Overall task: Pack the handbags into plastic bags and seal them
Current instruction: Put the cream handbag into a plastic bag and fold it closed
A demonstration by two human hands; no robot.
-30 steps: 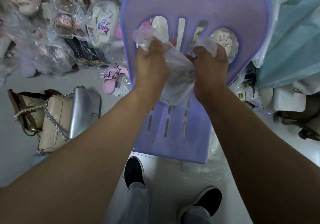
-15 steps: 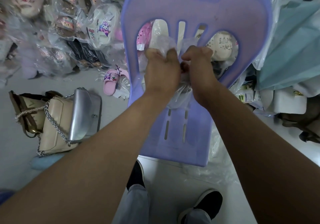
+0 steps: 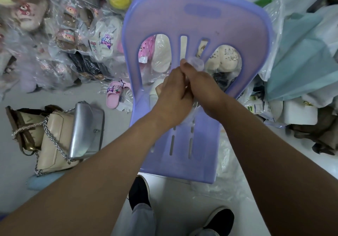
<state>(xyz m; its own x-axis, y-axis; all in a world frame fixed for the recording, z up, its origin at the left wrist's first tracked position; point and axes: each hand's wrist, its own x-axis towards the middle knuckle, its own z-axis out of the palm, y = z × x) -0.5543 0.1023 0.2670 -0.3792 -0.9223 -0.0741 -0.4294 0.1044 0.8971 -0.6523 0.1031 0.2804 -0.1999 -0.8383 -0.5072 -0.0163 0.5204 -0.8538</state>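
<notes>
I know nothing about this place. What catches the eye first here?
Mid-picture, the left hand and right hand meet, both gripping a bunched clear plastic bag over a big purple plastic chair. On the floor to the left lie a silver handbag and a beige handbag with a chain strap. Beyond them sits a heap of bagged slippers.
</notes>
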